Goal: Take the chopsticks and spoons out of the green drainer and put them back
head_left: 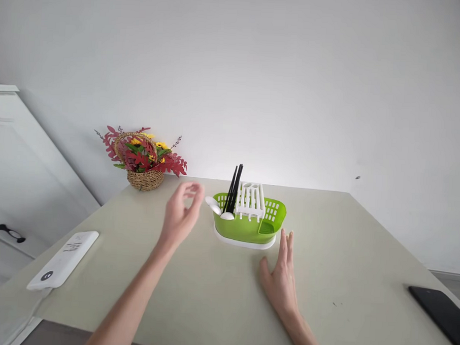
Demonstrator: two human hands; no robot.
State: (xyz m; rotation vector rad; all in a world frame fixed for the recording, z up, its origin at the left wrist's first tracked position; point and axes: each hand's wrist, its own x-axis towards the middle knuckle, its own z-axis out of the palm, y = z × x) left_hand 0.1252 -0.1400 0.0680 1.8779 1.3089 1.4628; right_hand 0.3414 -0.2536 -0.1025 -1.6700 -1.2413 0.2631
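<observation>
A green utensil basket (246, 229) with slotted ends stands on a white base tray (227, 239). Black chopsticks (235, 185) lean upright in its left part, and white spoons (227, 216) show their bowls over the left front rim. Across the middle sits a white slotted rack (250, 200). To the left of the spoons, my left hand (181, 211) is raised with curved fingers apart from the thumb, holding nothing; it is slightly blurred. My right hand (282, 276) has its fingers stretched out beside the basket's right front corner, with nothing in it; whether the fingertips touch the basket I cannot tell.
A wicker basket (146, 180) of red and yellow flowers stands at the table's back left. On the left edge lies a white power bank (64, 261) with a cable. A black phone (439, 314) lies at the right edge. Behind the table (327, 217) rises a wall.
</observation>
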